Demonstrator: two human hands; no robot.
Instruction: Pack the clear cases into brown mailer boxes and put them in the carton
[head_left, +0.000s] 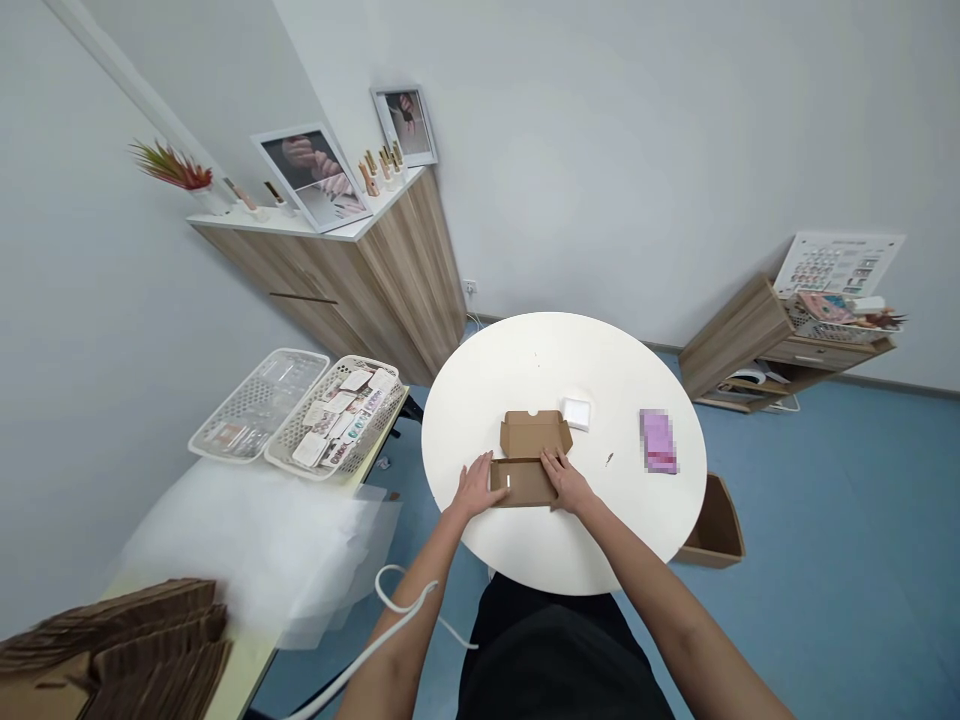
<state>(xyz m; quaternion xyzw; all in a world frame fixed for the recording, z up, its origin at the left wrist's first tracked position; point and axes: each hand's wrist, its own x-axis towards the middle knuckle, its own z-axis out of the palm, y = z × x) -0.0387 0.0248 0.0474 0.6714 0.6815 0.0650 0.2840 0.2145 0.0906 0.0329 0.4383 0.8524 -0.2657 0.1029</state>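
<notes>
A small brown cardboard box (pixel 527 483) lies on the round white table (pixel 480 380) with its lid flap (pixel 534 436) folded back, away from me. My left hand (pixel 477 486) rests at the box's left end, fingers apart. At the right end, my right hand (pixel 566 482) touches the side wall with its fingers spread. A little white strip shows inside the box near my left thumb. Just beyond the lid sits a small white square box (pixel 576 413). Farther right lies a blurred purple packet (pixel 658 440), with a tiny dark item (pixel 609 459) nearer the box.
At left, a side table holds white baskets (pixel 274 455), translucent sheets (pixel 285 540) and stacked flat cardboard (pixel 165 650). A white cable (pixel 360 660) crosses near my left arm. An open brown carton (pixel 716 555) stands on the floor right of the round table.
</notes>
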